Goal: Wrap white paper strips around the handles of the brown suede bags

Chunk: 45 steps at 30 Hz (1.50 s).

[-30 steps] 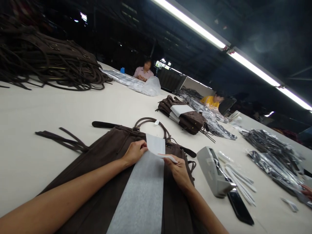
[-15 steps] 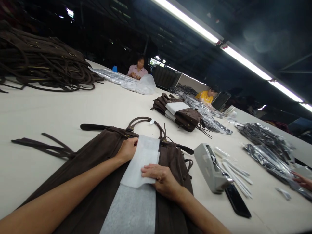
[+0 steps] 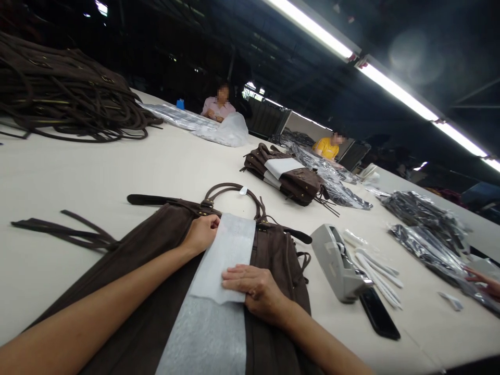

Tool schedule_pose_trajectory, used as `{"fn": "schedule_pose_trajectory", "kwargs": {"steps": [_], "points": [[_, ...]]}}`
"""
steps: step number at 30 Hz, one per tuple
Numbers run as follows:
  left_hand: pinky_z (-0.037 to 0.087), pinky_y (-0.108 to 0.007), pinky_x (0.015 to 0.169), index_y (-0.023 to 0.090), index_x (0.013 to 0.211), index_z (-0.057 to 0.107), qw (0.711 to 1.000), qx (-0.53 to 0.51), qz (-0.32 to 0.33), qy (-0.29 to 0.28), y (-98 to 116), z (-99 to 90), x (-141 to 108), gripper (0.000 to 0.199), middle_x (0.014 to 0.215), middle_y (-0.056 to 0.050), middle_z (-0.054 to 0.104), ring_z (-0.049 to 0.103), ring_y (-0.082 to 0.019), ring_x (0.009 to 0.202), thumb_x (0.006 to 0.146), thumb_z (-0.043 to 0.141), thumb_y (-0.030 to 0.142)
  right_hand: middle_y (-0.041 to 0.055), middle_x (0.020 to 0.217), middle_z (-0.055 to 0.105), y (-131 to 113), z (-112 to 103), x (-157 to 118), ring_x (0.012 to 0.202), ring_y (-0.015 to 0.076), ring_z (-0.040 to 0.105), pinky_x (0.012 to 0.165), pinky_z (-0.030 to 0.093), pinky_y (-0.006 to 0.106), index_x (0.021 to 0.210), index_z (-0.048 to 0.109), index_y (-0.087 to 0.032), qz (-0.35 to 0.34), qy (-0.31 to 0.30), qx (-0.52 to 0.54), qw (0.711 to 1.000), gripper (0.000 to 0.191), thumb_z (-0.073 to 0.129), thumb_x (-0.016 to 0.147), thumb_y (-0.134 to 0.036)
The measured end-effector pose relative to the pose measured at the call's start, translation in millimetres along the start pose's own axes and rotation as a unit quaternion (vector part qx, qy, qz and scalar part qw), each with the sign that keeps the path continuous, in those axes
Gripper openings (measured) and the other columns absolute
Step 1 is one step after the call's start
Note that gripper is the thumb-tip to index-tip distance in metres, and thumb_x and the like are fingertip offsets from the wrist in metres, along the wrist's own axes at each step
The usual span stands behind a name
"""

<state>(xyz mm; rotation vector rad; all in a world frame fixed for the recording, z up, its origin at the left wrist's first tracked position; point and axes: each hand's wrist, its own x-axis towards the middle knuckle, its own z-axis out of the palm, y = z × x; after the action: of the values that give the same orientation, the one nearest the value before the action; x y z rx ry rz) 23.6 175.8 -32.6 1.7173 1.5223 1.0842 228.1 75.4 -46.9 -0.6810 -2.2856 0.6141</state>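
A dark brown handbag (image 3: 144, 281) lies on the table in front of me, its looped handle (image 3: 228, 185) pointing away. Down its middle runs a strip of thin white wrapping sheet (image 3: 211, 338), with an upper piece (image 3: 232, 242) overlapping the lower one. My left hand (image 3: 201, 233) is closed at the left edge of the upper piece, near the handle; its fingertips are partly hidden. Flat on the sheet's lower right part rests my right hand (image 3: 258, 291), fingers stretched out to the left and thumb tucked under.
A grey tape dispenser (image 3: 339, 265) stands right of the bag, beside a black phone (image 3: 378, 315) and white strips (image 3: 377, 281). Beyond lie wrapped brown bags (image 3: 287, 174) and plastic-packed goods (image 3: 425, 213). More bags (image 3: 66, 94) are piled left. A co-worker's hand (image 3: 484, 284) shows at right.
My right hand has slid slightly left across the sheet, fingers still stretched out. My left hand stays at the sheet's edge. The whole view has shifted a little.
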Motion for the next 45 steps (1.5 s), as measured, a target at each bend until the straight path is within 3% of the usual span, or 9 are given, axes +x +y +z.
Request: {"fn": "schedule_pose_trajectory", "kwargs": {"steps": [10,16,23,28,34,39,42,45], "points": [[0.042,-0.022,0.053,0.017,0.065,0.062,0.998,-0.053,0.012,-0.044,-5.6,-0.9,6.2,0.013,0.065,-0.003,0.070,0.062,-0.017,0.060,0.059,0.058,0.027,0.0053,0.115,0.069,1.5,-2.9,4.0,0.112,0.0189,0.064,0.107,0.044,0.039,0.110,0.072,-0.023,0.040,-0.035,0.068,0.996,0.038,0.060,0.079,-0.004],[0.040,-0.021,0.055,0.017,0.063,0.061,0.998,-0.044,0.021,-0.029,-4.8,-0.7,3.9,0.012,0.064,-0.001,0.067,0.058,-0.015,0.061,0.063,0.056,0.028,0.0055,0.116,0.069,-1.5,-8.1,6.0,0.113,0.0208,0.063,0.108,0.043,0.041,0.110,0.072,-0.025,0.052,-0.060,0.081,0.994,0.032,0.064,0.082,-0.011],[0.038,-0.022,0.056,0.017,0.062,0.063,0.999,-0.017,0.028,-0.012,0.3,-3.9,0.7,0.009,0.060,0.000,0.065,0.055,-0.014,0.058,0.062,0.058,0.024,0.0056,0.116,0.068,-0.3,-4.9,2.6,0.113,0.0208,0.064,0.107,0.043,0.042,0.111,0.071,-0.025,0.050,-0.054,0.064,0.995,0.038,0.062,0.080,-0.005],[0.040,-0.021,0.057,0.016,0.063,0.064,0.999,-0.023,0.023,0.009,-1.9,0.9,1.2,0.012,0.063,-0.001,0.068,0.059,-0.015,0.063,0.066,0.056,0.024,0.0023,0.113,0.070,-3.3,-3.8,3.9,0.109,0.0202,0.066,0.105,0.046,0.041,0.110,0.072,-0.027,0.050,-0.030,0.110,0.992,0.039,0.057,0.082,-0.004],[0.040,-0.020,0.054,0.015,0.066,0.066,1.000,-0.025,-0.005,0.005,-6.7,4.3,6.8,0.010,0.065,-0.002,0.070,0.061,-0.015,0.062,0.065,0.060,0.022,0.0018,0.111,0.071,-6.0,-5.8,8.7,0.109,0.0203,0.066,0.107,0.043,0.042,0.106,0.073,-0.027,0.062,-0.083,0.146,0.984,0.034,0.060,0.082,-0.007],[0.042,-0.022,0.055,0.015,0.072,0.069,1.000,-0.002,-0.026,-0.002,-7.6,3.8,8.1,0.011,0.066,-0.002,0.070,0.061,-0.015,0.060,0.067,0.062,0.021,0.0023,0.114,0.070,-3.9,-6.3,6.3,0.113,0.0189,0.063,0.109,0.041,0.041,0.107,0.073,-0.025,0.061,-0.095,0.138,0.984,0.046,0.054,0.076,0.002],[0.047,-0.026,0.062,0.014,0.070,0.068,0.999,0.031,-0.019,0.000,1.4,-3.9,6.4,0.009,0.067,-0.005,0.069,0.063,-0.019,0.064,0.071,0.062,0.020,0.0023,0.115,0.070,-3.6,-5.9,5.0,0.115,0.0186,0.062,0.110,0.040,0.042,0.108,0.073,-0.025,0.067,-0.099,0.136,0.984,0.050,0.053,0.073,0.005],[0.048,-0.035,0.087,0.015,0.082,0.068,0.996,0.073,0.030,0.040,23.6,-15.6,-2.7,0.012,0.087,-0.009,0.068,0.063,-0.025,0.090,0.078,0.056,0.015,0.0015,0.114,0.070,-4.7,-5.9,5.4,0.114,0.0183,0.063,0.110,0.040,0.041,0.107,0.073,-0.026,0.076,-0.100,0.133,0.983,0.050,0.052,0.073,0.004]]}}
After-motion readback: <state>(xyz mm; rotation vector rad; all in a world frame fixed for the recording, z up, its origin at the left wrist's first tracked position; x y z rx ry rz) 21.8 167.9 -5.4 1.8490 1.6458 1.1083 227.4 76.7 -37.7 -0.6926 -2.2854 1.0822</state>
